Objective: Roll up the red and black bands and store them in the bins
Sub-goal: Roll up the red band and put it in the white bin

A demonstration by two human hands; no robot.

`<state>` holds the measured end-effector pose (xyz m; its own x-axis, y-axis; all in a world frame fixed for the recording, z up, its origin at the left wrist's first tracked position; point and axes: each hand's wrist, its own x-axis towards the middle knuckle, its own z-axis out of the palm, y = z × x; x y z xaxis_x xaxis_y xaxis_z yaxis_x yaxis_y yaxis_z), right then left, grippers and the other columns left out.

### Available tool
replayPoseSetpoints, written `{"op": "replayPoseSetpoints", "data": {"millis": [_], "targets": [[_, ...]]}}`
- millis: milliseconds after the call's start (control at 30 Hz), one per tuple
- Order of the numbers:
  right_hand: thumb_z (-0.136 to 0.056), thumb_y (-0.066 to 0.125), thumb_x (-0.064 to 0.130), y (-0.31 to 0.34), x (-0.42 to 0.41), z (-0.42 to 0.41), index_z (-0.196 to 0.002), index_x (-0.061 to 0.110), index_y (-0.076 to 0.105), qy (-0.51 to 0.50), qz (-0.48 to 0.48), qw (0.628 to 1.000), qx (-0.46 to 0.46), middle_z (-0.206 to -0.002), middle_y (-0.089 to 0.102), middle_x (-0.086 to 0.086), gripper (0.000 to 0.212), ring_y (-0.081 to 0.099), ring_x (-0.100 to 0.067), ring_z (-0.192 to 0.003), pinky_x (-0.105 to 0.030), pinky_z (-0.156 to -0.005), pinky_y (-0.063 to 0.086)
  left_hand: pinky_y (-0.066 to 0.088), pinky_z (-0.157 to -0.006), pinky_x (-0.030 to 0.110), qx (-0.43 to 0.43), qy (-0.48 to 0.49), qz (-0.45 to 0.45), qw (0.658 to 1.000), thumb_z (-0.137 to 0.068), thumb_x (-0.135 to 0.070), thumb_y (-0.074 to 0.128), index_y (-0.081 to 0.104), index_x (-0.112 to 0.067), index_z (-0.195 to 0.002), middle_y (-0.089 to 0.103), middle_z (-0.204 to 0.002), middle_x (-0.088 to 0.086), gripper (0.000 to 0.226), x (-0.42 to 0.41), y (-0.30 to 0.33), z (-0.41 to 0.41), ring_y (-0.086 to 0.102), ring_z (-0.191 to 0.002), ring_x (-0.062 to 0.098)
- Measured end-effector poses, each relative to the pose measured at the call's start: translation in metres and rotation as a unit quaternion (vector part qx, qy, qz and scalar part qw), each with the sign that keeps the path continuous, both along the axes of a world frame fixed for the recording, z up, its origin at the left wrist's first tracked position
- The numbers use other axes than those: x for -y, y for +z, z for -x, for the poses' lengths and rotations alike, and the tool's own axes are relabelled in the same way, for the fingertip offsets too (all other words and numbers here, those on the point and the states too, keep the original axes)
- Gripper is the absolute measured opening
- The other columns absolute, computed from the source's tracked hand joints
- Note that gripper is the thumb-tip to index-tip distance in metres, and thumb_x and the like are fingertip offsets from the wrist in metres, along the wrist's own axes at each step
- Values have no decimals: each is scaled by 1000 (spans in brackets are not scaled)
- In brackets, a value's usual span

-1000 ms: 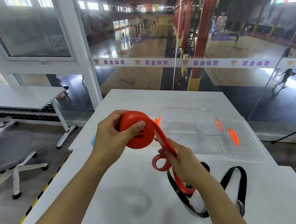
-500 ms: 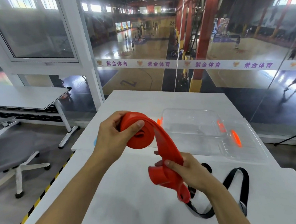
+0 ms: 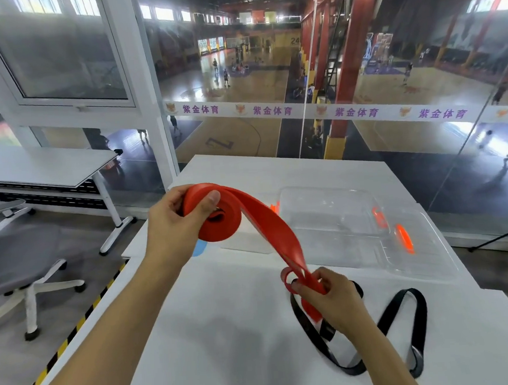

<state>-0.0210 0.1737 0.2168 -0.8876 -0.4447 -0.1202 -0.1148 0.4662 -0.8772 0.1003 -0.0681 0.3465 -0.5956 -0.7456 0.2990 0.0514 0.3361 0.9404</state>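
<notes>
Now: left grip (image 3: 175,228) clasps red band (image 3: 218,222) roll | right grip (image 3: 334,299) pinches its tail.

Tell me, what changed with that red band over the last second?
The right hand slid down the red band to its loose end, pulling the strip straighter. The left hand kept its grip on the roll. The black band and clear bins stayed put.
</notes>
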Motion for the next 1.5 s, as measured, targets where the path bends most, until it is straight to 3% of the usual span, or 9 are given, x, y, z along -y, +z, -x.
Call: {"op": "replayPoseSetpoints", "data": {"millis": [267,500,633,800,933,1033,1167,1333,1500], "targets": [[-83,84,13,-33,-25,-1,-103,15,75,194,38,978,61,-100,78,2,22,72,-10,-96,-19,-91,53,52,-74,19,-10,48,-1,999,-76,-50,75,68,-21,-112,72,-98,-8,47,27,5,0,69,-93,12],[-89,63,-5,-50,-15,3,-99,22,57,-158,84,983,-43,-74,63,-2,30,61,-26,-61,-25,-52,45,55,-76,22,14,35,33,999,-74,-53,75,68,-25,-109,72,-97,-9,45,26,2,-3,69,-90,5],[-95,48,0,-58,-9,10,-122,32,53,-128,-3,987,-102,-101,53,1,42,60,-17,-78,-30,-59,45,55,-77,22,34,10,42,998,-69,-59,71,64,-34,-108,70,-101,-13,47,17,-1,-4,67,-97,8],[-90,46,1,-72,-16,14,-116,26,60,-131,-58,985,-98,-94,57,1,38,59,-24,-81,-44,-72,52,53,-77,19,57,-47,70,995,-72,-52,71,61,-27,-121,68,-113,-5,56,6,-1,-8,65,-106,21],[-81,71,21,-67,-28,11,-115,52,50,-32,-112,992,-56,-102,60,16,50,60,-19,-103,-37,-84,42,50,-74,14,69,-82,82,991,-69,-49,70,57,-33,-119,65,-109,-13,54,-4,7,-8,63,-104,19],[-67,87,53,-53,-37,14,-144,58,33,138,-127,982,37,-138,44,16,95,39,-7,-133,-38,-112,38,55,-80,21,99,-115,112,982,-67,-51,73,57,-33,-122,65,-114,-11,61,-7,13,-8,64,-106,19],[-66,92,55,6,-20,9,-149,63,26,200,-16,979,31,-154,37,24,107,27,5,-147,-37,-121,31,60,-87,32,154,-159,154,963,-65,-53,76,59,-34,-125,65,-117,-12,66,-13,19,-7,64,-109,22],[-72,91,42,74,32,-22,-146,58,34,192,141,968,-75,-138,55,23,95,47,5,-135,-23,-105,44,57,-85,25,173,-156,189,954,-68,-51,76,55,-36,-126,62,-119,-14,63,-21,17,-3,61,-110,20],[-75,90,31,85,61,-26,-132,47,53,201,152,966,-59,-111,72,5,70,71,-12,-104,-38,-93,60,58,-83,23,149,-168,179,958,-66,-54,76,58,-39,-121,63,-112,-21,61,-18,22,-9,63,-106,15]]}}
